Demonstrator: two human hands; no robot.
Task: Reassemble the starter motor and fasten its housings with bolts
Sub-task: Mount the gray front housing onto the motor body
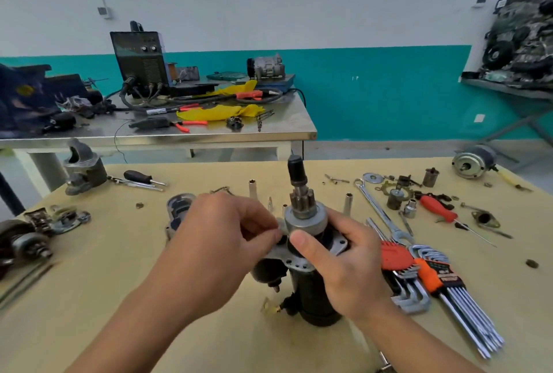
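Workbench (209, 327) first: it is strewn with parts, so the job looks to me about midway. One starter motor (305, 217) stands upright near the middle of the bench, pinion end up, its dark body and side solenoid already joined under a grey mounting plate. The holes I can see in that plate are empty, so I judge no bolts are in yet.

The right hand (350, 265) is wrapped round the body just under the plate, thumb laid on the plate's top face. The left hand (221, 232) is curled, fingertips pinching a grey lug at the plate's edge; whether a small part is also held there I cannot tell.

Two loose cast housings wait: one front housing (178, 208) on the bench just behind the left hand, and a second housing (83, 169) at the far left corner. Fitting one over the pinion and bolting it down is what seems left.

Tools, counted: two hex key sets (398, 259) in orange holders beside the right hand, one combination wrench (378, 208), two screwdrivers, one red-handled (438, 208) and one black-handled (139, 176), and two tall sockets (253, 190) standing behind the motor. Small nuts and washers lie scattered; too many blur together for a count.
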